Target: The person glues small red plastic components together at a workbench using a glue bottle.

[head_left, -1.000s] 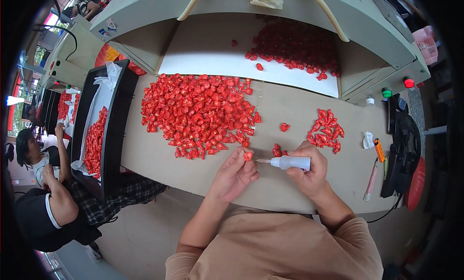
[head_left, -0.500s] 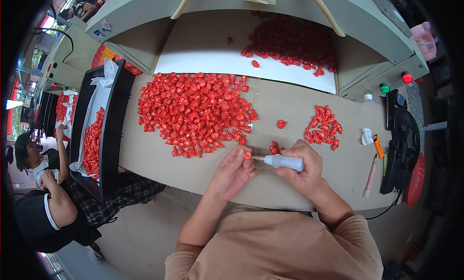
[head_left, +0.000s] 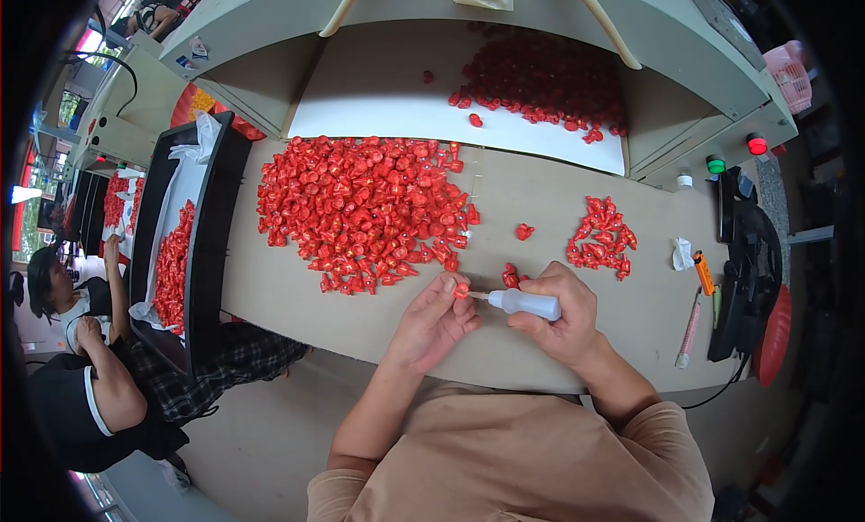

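Between the fingertips of my left hand (head_left: 431, 324) is a small red plastic piece (head_left: 462, 290), its round open end facing the nozzle. My right hand (head_left: 568, 316) is wrapped round a pale squeeze bottle (head_left: 524, 303), held nearly level, with its thin tip at or very near the piece; contact is too small to tell. A large heap of similar red pieces (head_left: 360, 206) lies beyond my left hand. A few more red pieces (head_left: 512, 276) rest just behind the bottle, and a single one (head_left: 524, 232) lies farther back. To the right is a smaller group (head_left: 602, 238).
A grey cabinet (head_left: 694, 98) with a white-floored bay holds more red pieces (head_left: 541, 80). At right lie an orange lighter (head_left: 704, 272), a pink-handled tool (head_left: 690, 331) and a black object (head_left: 746, 279). A black tray (head_left: 209, 279) stands left, beside a seated co-worker (head_left: 86, 342).
My right hand and the bottle have shifted very slightly left. My left hand keeps its place with the red piece.
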The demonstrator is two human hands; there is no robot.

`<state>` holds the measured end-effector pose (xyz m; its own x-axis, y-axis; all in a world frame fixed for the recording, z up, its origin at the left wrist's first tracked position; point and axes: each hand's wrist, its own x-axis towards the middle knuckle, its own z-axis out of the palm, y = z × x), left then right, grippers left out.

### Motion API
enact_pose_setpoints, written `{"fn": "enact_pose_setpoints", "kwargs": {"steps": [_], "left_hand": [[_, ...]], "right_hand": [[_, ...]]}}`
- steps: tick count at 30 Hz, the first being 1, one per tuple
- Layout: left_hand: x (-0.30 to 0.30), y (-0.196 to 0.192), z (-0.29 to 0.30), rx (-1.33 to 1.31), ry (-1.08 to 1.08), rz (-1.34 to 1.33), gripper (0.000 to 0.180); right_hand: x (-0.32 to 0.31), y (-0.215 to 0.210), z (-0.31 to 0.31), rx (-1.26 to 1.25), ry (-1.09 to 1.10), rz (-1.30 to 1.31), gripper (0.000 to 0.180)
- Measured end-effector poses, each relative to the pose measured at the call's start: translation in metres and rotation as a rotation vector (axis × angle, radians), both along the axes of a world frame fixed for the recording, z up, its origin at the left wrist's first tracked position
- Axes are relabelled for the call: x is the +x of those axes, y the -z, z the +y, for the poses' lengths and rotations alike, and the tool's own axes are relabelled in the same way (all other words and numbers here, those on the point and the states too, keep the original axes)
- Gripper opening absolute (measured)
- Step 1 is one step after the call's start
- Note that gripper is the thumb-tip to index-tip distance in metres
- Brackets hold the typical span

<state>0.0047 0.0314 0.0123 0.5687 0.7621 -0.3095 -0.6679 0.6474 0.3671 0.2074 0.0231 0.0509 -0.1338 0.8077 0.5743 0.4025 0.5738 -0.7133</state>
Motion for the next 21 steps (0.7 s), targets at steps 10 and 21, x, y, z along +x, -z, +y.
{"fn": "enact_pose_setpoints", "kwargs": {"steps": [10,21], "left_hand": [[0.0000,0.0014,-0.0002,0.010,0.000,0.009,0.018],[-0.0008,0.0019,-0.0010,0.009,-0.002,0.023,0.018]], "right_hand": [[-0.0002,0.0020,-0.0003,-0.002,0.013,-0.001,0.043],[0.0006,0.0022,-0.0014,-0.015,0.007,0.014,0.043]]}}
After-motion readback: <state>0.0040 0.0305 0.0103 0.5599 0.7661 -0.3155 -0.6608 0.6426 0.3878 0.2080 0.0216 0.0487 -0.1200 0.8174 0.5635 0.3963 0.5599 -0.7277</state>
